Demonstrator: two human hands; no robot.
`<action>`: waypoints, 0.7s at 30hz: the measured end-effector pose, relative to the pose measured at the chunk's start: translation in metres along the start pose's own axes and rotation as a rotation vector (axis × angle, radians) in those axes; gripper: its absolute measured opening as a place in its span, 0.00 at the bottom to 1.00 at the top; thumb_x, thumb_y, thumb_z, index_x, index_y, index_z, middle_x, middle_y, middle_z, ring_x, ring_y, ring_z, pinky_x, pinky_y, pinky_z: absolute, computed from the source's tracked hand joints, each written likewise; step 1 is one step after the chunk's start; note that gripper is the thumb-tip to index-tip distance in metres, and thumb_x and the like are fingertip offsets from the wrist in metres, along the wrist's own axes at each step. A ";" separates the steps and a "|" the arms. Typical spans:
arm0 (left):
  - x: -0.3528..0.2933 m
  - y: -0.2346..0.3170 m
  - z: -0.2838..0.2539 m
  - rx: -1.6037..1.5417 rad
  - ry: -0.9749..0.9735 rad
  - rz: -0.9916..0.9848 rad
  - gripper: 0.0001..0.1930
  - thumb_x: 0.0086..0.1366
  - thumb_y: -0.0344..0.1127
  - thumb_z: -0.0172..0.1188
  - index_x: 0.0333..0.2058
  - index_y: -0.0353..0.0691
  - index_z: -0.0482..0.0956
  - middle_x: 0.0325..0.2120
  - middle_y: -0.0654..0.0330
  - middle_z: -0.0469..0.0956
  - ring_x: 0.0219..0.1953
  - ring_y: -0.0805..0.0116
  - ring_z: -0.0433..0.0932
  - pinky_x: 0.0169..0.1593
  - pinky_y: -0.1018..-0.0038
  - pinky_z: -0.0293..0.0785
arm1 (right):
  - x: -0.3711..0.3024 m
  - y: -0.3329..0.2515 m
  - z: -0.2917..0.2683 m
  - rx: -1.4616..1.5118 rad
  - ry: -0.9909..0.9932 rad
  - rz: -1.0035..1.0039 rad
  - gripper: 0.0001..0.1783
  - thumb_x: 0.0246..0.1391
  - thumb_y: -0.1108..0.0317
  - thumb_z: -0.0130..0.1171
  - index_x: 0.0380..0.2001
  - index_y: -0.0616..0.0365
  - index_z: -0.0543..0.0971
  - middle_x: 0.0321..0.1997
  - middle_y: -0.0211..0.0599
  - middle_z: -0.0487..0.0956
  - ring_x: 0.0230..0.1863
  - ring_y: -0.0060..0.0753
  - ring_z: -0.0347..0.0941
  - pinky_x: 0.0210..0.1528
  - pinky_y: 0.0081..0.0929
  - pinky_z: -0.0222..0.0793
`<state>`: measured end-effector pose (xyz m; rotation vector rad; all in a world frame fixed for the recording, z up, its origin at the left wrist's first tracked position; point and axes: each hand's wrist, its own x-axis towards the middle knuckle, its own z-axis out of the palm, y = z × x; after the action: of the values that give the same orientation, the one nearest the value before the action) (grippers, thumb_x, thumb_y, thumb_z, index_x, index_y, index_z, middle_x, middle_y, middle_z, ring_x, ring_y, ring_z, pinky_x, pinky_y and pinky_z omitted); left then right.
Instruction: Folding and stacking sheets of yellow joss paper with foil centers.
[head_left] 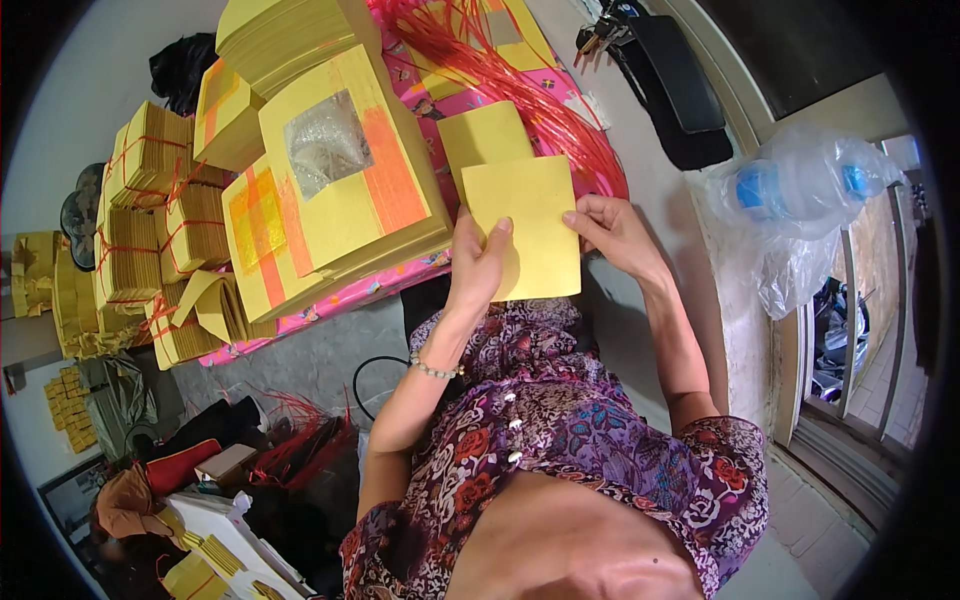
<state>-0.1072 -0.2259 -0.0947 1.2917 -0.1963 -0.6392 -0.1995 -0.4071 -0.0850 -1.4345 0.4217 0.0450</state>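
My left hand [476, 262] grips the left edge of a plain yellow paper sheet [530, 220], thumb on its front and the other fingers hidden behind. At the sheet's right edge, my right hand [612, 236] pinches it between thumb and curled fingers. Whether it is one sheet or several together, I cannot tell. Just beyond it, a second yellow sheet [482, 135] lies partly covered on the pink patterned surface [428, 128]. Left of my hands stands a thick stack of yellow paper [285, 125], its top sheet bearing a silver square and orange bands.
Long red plastic strings [545, 100] spread across the far side. Yellow paper bundles [150, 155] tied with red string are piled at the left. A black flat case [680, 75] and keys [597, 38] lie at the far right, near a clear plastic bag [800, 190] holding bottles.
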 end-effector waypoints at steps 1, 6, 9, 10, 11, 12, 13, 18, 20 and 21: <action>0.002 0.002 0.000 -0.020 -0.009 0.013 0.18 0.68 0.27 0.50 0.55 0.31 0.61 0.49 0.54 0.72 0.52 0.69 0.71 0.55 0.73 0.67 | -0.001 0.001 0.000 0.000 0.002 0.001 0.11 0.60 0.64 0.58 0.30 0.63 0.77 0.26 0.27 0.78 0.28 0.14 0.72 0.29 0.16 0.66; 0.009 0.009 -0.003 0.000 -0.048 0.008 0.17 0.68 0.27 0.50 0.54 0.31 0.62 0.48 0.54 0.73 0.51 0.70 0.72 0.53 0.74 0.68 | -0.005 0.000 0.000 -0.098 -0.102 -0.012 0.10 0.60 0.64 0.58 0.29 0.61 0.77 0.25 0.25 0.77 0.28 0.13 0.71 0.29 0.15 0.64; 0.013 0.006 -0.002 0.020 -0.006 0.056 0.17 0.68 0.28 0.51 0.53 0.32 0.62 0.47 0.55 0.73 0.49 0.71 0.72 0.52 0.75 0.69 | 0.002 -0.003 0.008 -0.080 -0.038 -0.094 0.09 0.60 0.66 0.57 0.35 0.62 0.76 0.30 0.28 0.79 0.33 0.15 0.73 0.35 0.17 0.67; 0.015 0.006 -0.002 0.021 0.012 0.094 0.18 0.68 0.29 0.52 0.53 0.32 0.62 0.46 0.55 0.73 0.48 0.72 0.72 0.51 0.75 0.69 | 0.005 -0.004 0.010 -0.070 -0.003 -0.134 0.09 0.60 0.67 0.57 0.38 0.63 0.76 0.33 0.29 0.79 0.35 0.16 0.74 0.38 0.17 0.69; 0.017 0.007 -0.003 0.021 0.017 0.096 0.18 0.68 0.29 0.52 0.53 0.32 0.62 0.46 0.55 0.73 0.48 0.72 0.72 0.51 0.75 0.69 | 0.009 -0.004 0.010 -0.071 -0.008 -0.135 0.09 0.60 0.67 0.57 0.38 0.63 0.76 0.33 0.29 0.79 0.35 0.16 0.74 0.38 0.17 0.69; 0.018 0.014 -0.001 0.021 0.023 0.072 0.19 0.68 0.31 0.53 0.54 0.32 0.62 0.46 0.56 0.73 0.48 0.72 0.72 0.51 0.76 0.69 | 0.015 -0.006 0.008 -0.031 -0.022 -0.130 0.09 0.60 0.68 0.56 0.39 0.64 0.75 0.34 0.30 0.80 0.36 0.17 0.74 0.40 0.18 0.69; 0.018 0.017 0.000 0.021 0.030 0.047 0.20 0.68 0.32 0.53 0.55 0.32 0.61 0.46 0.56 0.73 0.48 0.73 0.71 0.51 0.76 0.68 | 0.021 -0.008 0.005 0.010 -0.037 -0.124 0.10 0.60 0.69 0.55 0.41 0.65 0.75 0.36 0.31 0.80 0.38 0.17 0.75 0.42 0.18 0.69; 0.008 -0.003 -0.004 -0.033 0.017 0.037 0.26 0.69 0.40 0.54 0.58 0.30 0.60 0.49 0.54 0.70 0.49 0.71 0.70 0.51 0.75 0.68 | 0.063 -0.024 -0.012 0.018 0.093 -0.213 0.12 0.62 0.68 0.54 0.43 0.68 0.74 0.39 0.37 0.81 0.39 0.20 0.76 0.44 0.18 0.70; -0.003 -0.023 -0.004 0.395 0.080 0.227 0.27 0.68 0.41 0.54 0.58 0.28 0.60 0.50 0.49 0.69 0.49 0.64 0.71 0.53 0.71 0.67 | 0.080 -0.020 -0.017 0.023 0.118 -0.250 0.13 0.62 0.68 0.54 0.44 0.68 0.74 0.39 0.37 0.81 0.38 0.21 0.76 0.44 0.19 0.70; -0.007 -0.023 -0.004 0.641 0.083 0.353 0.28 0.67 0.41 0.54 0.57 0.25 0.60 0.49 0.43 0.67 0.52 0.53 0.68 0.56 0.66 0.63 | 0.086 -0.020 -0.016 0.029 0.096 -0.230 0.14 0.61 0.67 0.55 0.44 0.68 0.74 0.38 0.37 0.81 0.38 0.21 0.76 0.43 0.19 0.70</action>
<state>-0.1187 -0.2217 -0.1158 1.8371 -0.5806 -0.2149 -0.1183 -0.4446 -0.0937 -1.4521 0.3315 -0.2153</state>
